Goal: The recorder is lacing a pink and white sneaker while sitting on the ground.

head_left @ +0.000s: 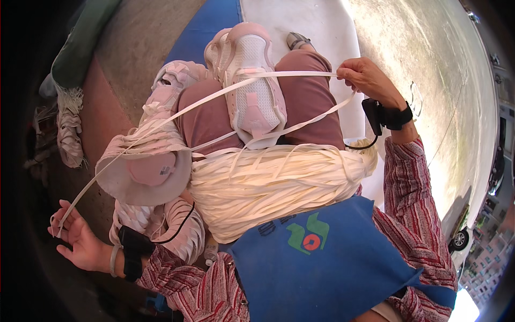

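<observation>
Left hand: the left hand (83,241) is at the lower left of the frame, palm partly showing; its fingers are loosely curled and apart from the thumb, with the shoelace hooked round them.
Right hand: the right hand (367,80) is at the upper right, fingers together and clamped on the shoelace.
Shoelace: the flat white shoelace (204,100) runs from the lower left up across the sneaker to the right hand at the upper right; a second strand slants from that hand down past the sneaker's lower end.
Sneaker: a pink-and-white sneaker (257,102) with mesh panels lies at the upper centre, between the knees of the brownish-pink trousers (308,115).
Lace bundle: a thick bundle of cream laces (279,185) lies across the lap at the centre, just below the sneaker.
Shoe uppers: pink-and-white shoe uppers (153,169) are stacked left of centre, beside the left knee.
Clothing: a blue apron (332,273) with a green-and-red emblem fills the lower centre, between red-striped sleeves (407,182).
Wrists: each carries a black strapped device (135,244).
Upper edge: a grey sandal (298,41) shows right of centre.
</observation>
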The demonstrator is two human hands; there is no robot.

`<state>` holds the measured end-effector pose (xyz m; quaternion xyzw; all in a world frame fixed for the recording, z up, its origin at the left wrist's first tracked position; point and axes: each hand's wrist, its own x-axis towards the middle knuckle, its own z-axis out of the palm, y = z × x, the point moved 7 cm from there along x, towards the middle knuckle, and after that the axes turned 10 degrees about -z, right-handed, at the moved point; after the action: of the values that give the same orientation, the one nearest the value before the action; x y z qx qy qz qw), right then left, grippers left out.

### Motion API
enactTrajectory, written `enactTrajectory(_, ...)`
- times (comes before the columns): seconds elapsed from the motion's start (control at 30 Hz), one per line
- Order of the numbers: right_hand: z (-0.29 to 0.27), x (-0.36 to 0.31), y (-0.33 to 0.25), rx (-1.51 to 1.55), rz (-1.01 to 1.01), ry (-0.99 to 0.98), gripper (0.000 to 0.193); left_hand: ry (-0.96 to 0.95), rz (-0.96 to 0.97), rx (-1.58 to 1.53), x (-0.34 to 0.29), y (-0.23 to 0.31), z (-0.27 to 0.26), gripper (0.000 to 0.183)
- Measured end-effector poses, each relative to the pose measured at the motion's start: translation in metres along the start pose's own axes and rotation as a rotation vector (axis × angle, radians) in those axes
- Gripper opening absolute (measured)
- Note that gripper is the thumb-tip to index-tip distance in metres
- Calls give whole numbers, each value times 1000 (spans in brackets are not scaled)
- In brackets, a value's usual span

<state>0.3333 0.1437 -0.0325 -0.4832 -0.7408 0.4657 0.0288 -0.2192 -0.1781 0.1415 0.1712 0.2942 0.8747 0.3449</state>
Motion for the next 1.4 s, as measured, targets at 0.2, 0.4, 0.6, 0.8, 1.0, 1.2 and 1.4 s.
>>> enactTrajectory(0.2,-10,-9,-64,-42,-261,431,24,-13,200,246,19,68,-1,27)
enactTrajectory(0.4,46,2,-118,-35,-748,269,28,438,526,606,-6,60,62,21)
enactTrajectory(0.6,51,-11,-127,-175,-863,176,19,474,504,580,-8,52,48,22)
enactTrajectory(0.8,37,-24,-104,-363,-688,183,11,476,541,660,-2,67,50,21)
enactTrajectory(1.0,10,-33,-81,-313,-639,275,7,-79,297,298,15,113,13,26)
enactTrajectory(1.2,23,-54,-116,-345,-774,284,13,-167,-308,796,-24,-139,94,35)
enactTrajectory(1.4,24,-47,-84,-634,-650,224,15,-643,-305,1538,-46,-311,119,32)
